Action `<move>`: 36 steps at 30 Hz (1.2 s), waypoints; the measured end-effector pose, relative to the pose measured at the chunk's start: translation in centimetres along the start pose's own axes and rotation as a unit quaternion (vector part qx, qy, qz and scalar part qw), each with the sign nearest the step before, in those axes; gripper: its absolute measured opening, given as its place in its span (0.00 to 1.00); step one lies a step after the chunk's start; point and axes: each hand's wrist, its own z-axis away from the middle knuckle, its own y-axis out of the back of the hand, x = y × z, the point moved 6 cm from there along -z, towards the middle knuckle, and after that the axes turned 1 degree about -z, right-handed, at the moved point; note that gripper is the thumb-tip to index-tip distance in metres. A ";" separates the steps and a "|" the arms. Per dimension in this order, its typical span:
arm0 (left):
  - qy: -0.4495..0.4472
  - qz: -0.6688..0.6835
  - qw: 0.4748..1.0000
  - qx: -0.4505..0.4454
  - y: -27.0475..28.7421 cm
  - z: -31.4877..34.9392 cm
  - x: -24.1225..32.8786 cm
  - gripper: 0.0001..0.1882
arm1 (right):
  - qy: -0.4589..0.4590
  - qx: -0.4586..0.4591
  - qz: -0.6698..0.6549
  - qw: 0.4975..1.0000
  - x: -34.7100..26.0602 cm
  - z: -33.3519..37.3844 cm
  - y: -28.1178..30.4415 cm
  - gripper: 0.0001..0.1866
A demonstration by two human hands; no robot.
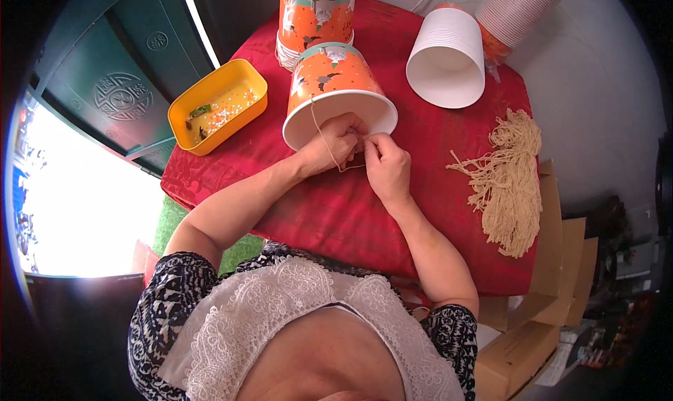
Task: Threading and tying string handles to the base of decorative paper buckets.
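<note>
An orange paper bucket (335, 75) with a green band and printed figures lies tipped on the table, its white mouth toward me. From its wall a thin beige string (322, 136) loops over the rim and down to my hands. At the mouth, my left hand (332, 146) is closed, its fingers partly inside the bucket. Close beside it, my right hand (388, 167) pinches the string between thumb and forefinger. The fingertips of both hands nearly meet, and the small detail between them is hard to make out.
A red cloth covers the table (329, 212). On the left stands a yellow tub (184, 136) with small white and orange bits. Behind are upturned orange buckets (315, 22); at right back, stacked white buckets (442, 64). A beige string bundle (515, 184) lies right, above cardboard boxes (519, 359).
</note>
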 end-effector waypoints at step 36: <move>-0.176 -0.254 0.949 0.061 0.5 0.3 0.3 0.04 | -0.024 -0.032 0.040 0.998 0.7 0.2 -0.4 0.06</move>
